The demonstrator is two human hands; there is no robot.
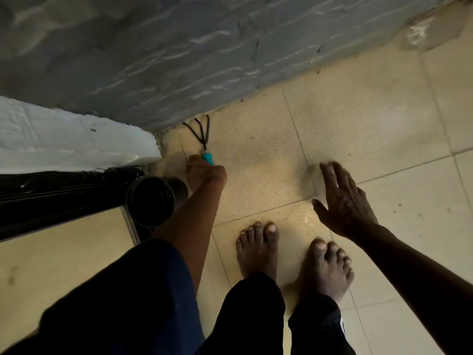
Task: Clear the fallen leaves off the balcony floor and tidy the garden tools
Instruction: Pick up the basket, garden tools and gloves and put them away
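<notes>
The black three-pronged metal hand rake [201,134] with a turquoise handle points its tines at the far corner, where the beige tiled floor [358,119] meets the grey rough-plastered wall [153,60]. The left hand [206,172] grips the handle, fingers curled round it. A black cylindrical container [151,201] stands just near-left of that hand. The right hand [343,201] hovers well to the right, fingers straight and spread, holding nothing.
</notes>
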